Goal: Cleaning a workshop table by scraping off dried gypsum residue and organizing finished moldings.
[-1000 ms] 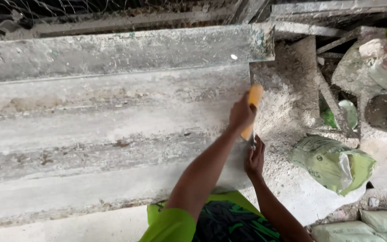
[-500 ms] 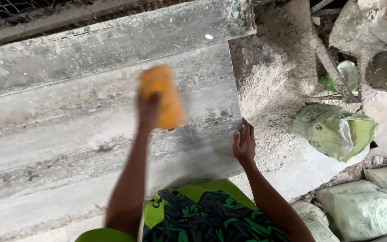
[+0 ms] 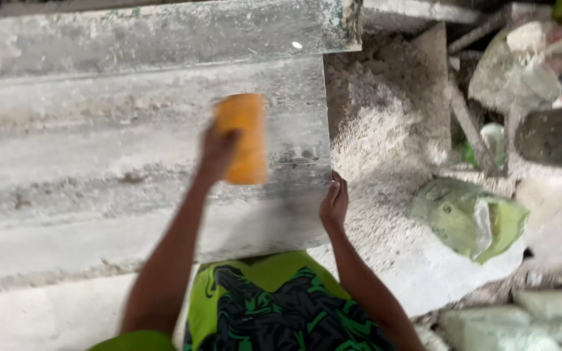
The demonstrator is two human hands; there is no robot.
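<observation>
The left hand (image 3: pixel 219 151) is closed on an orange block (image 3: pixel 244 138), fingers wrapped round its left edge with the thumb hidden behind; the block stands upright and lies flat against the grey slab (image 3: pixel 99 162), most of it showing to the right of the fingers (the picture is blurred here, so the fingertips cannot be told apart). Right of that, the right hand (image 3: pixel 334 205) rests on the slab's right edge, fingers (image 3: pixel 335 192) loosely curled upward against the edge, gripping nothing else. The block sits up and to the left of these fingers, apart from them. Beyond the right hand lies pale rubble (image 3: pixel 375 123), then a green sack (image 3: pixel 468 218) lower right
</observation>
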